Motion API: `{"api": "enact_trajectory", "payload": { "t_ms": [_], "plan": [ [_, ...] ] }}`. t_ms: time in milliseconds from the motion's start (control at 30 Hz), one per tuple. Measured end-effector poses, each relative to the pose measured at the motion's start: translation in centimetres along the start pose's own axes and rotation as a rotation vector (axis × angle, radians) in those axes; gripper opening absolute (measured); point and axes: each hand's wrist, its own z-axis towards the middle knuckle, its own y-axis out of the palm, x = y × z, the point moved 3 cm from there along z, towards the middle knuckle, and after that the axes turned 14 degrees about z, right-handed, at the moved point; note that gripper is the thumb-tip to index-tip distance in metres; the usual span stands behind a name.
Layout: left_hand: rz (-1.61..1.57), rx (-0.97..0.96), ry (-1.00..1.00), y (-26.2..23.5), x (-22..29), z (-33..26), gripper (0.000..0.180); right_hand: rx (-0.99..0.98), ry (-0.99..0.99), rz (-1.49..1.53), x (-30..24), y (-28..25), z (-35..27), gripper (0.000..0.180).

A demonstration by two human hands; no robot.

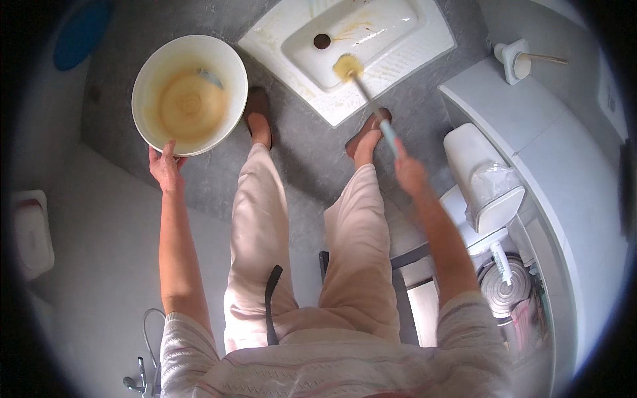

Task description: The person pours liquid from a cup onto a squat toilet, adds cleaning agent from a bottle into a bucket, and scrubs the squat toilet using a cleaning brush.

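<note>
At the left, my left hand grips the near rim of a white bucket, which is tipped so that its inside shows. Its inside has a yellow-brown tint, and a pale blue-grey patch shows on the far side. My right hand is closed around the pale blue handle of a toilet brush. The brush's yellowish head is over the near side of the basin of a white squat toilet; whether it touches cannot be made out. Yellow-brown streaks mark the toilet around its dark drain hole.
My slippered feet stand on grey floor before the toilet. Along the right runs a grey ledge bearing a white holder with a wooden stick. Below it stands a white bin with a clear bag. A blue object is upper left.
</note>
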Motion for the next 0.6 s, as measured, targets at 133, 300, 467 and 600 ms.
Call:
{"api": "enact_trajectory", "payload": {
  "t_ms": [133,300,467,600],
  "plan": [
    [-0.046,-0.002,0.000,0.0,-0.5,0.4,0.044,0.022,0.066,0.114,-1.8,-2.6,2.1,0.054],
    [-0.062,-0.004,0.029,-1.2,-1.5,0.8,0.041,-0.102,0.032,0.410,-4.8,5.6,-3.8,0.055],
    [-0.055,0.015,-0.015,-1.0,-1.9,0.8,0.040,-0.342,0.265,1.147,-13.8,5.7,1.7,0.056],
    [-0.080,-0.009,0.007,-1.0,-2.0,0.4,0.041,-0.358,0.298,1.362,-19.4,5.3,0.2,0.054]
  ]
}}
